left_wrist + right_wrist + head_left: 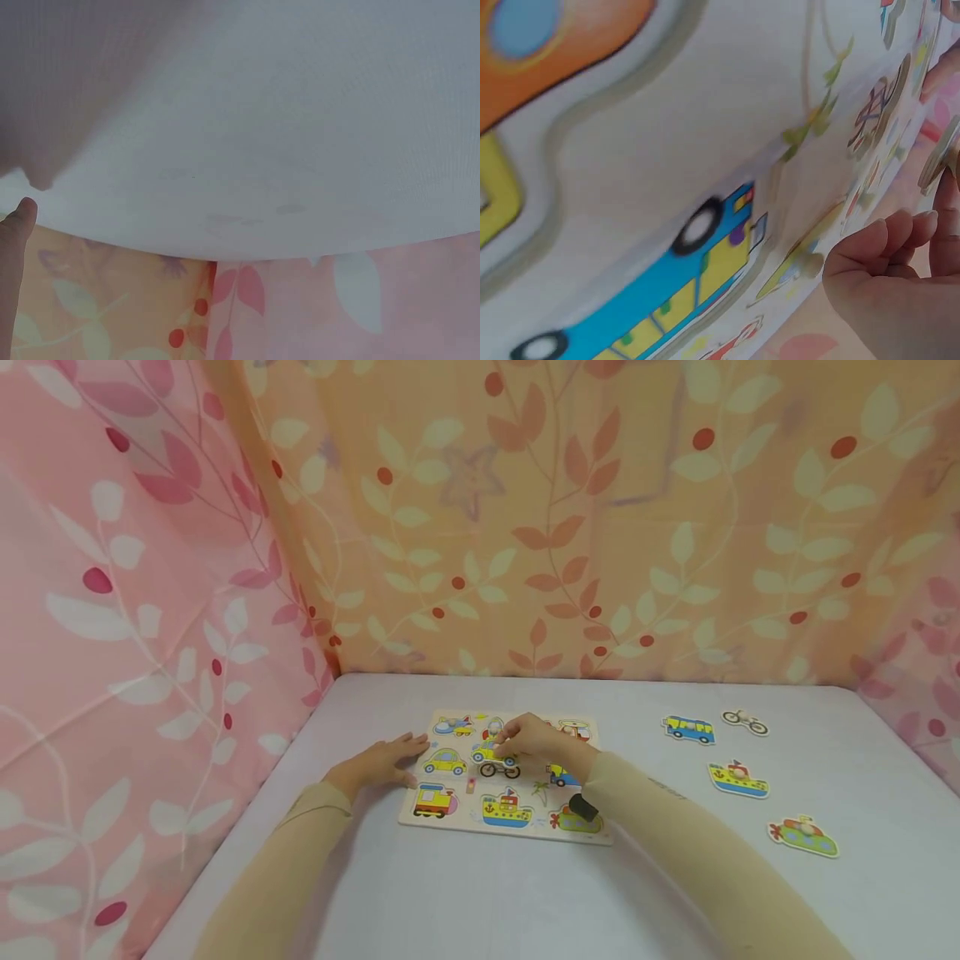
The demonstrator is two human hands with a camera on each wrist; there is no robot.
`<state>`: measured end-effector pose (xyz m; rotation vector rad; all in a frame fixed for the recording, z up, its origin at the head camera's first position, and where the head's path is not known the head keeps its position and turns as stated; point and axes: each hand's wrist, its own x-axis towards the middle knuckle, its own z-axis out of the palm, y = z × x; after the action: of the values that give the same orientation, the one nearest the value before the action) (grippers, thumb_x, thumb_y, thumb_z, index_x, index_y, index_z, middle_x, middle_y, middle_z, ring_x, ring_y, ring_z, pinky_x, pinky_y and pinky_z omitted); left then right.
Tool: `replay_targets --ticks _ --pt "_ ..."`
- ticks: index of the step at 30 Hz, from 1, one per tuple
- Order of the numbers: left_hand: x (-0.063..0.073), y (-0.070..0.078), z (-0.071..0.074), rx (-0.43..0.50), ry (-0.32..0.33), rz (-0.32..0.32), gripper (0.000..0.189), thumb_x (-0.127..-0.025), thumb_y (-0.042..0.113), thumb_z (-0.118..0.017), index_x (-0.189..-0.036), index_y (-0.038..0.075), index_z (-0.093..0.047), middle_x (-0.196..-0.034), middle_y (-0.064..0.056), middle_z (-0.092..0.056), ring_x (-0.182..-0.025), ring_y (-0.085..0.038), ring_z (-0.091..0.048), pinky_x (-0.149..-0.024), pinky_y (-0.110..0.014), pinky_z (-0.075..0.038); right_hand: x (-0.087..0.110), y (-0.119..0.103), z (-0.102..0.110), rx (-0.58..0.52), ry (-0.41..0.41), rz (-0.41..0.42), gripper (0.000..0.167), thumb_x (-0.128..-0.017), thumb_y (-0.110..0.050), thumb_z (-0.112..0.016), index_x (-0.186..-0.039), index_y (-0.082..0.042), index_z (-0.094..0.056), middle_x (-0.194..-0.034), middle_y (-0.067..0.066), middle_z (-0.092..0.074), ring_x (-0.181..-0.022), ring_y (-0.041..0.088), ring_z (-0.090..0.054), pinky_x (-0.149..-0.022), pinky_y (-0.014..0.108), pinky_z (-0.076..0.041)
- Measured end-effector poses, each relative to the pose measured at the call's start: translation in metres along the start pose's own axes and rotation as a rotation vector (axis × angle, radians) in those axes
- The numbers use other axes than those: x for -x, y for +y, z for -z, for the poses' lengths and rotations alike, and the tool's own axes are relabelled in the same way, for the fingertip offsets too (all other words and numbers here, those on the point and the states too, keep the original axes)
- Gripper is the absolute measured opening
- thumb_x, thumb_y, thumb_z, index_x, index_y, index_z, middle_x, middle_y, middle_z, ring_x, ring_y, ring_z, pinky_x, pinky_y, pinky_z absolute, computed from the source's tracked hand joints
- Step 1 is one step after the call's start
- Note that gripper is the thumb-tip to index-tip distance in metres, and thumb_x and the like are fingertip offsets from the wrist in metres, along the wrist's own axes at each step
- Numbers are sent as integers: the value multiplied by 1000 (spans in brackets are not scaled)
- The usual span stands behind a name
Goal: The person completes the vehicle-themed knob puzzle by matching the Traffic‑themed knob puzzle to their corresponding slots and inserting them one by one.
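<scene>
A wooden puzzle board (465,806) with vehicle pictures lies flat on the table. Above its middle, over the bicycle picture (500,771), my right hand (542,739) pinches a yellow car puzzle piece (492,755). In the right wrist view, the thin edge of that piece (939,159) shows at the fingertips, clear of the board. My left hand (378,762) rests at the board's left edge with its fingers extended, close to another yellow car picture (445,763). Part of the board's right side is hidden behind the right hand and sleeve.
Loose knobbed pieces lie right of the board: a blue bus (690,729), a bicycle (745,722), a yellow ship (738,778) and a green submarine (804,836). Patterned curtains (570,527) stand behind and beside the white table (465,902).
</scene>
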<state>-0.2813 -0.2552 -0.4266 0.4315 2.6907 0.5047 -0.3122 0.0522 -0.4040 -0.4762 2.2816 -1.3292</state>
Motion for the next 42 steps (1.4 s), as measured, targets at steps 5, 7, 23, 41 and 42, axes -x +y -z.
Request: replay_targets --ticks 5,7,23,41,42 --pt "1 2 1 4 1 13 80 -83 35 -74 -151 19 -37 -160 -11 -20 -145 -41 -11 -112 -64 -10 -8 -4 -10 54 17 -17 11 -86 -14 -75 -92 -6 -72 -89 2 -65 -82 15 -52 -71 26 -43" --pt "2 4 1 4 2 18 80 -83 35 -74 -151 19 -37 -160 -12 -19 -145 -42 -11 -112 -63 -10 -11 -6 -14 58 18 -19 10 -86 -14 -75 -90 -6 -71 -89 3 -64 -81 15 -52 -70 26 -43" --pt "2 6 4 -18 2 -35 78 -85 33 -73 -151 14 -36 -159 -4 -24 -147 -34 -11 -113 -62 -8 -30 -16 -36 66 78 -53 15 -83 -16 -78 -94 -5 -73 -94 4 -66 -84 16 -56 -79 31 -48" --pt "2 2 2 -37 -2 -66 78 -85 34 -72 -151 12 -36 -159 -6 -25 -146 -35 -14 -113 -63 -10 -50 -27 -71 176 132 -81 13 -82 -18 -80 -89 -8 -74 -85 1 -66 -77 14 -58 -68 26 -47" --pt "2 2 2 -36 -3 -62 78 -85 34 -72 -151 12 -36 -159 -5 -25 -146 -34 -14 -113 -62 -10 -51 -28 -71 185 133 -84 13 -82 -19 -80 -88 -9 -73 -83 1 -66 -76 14 -58 -66 25 -46"
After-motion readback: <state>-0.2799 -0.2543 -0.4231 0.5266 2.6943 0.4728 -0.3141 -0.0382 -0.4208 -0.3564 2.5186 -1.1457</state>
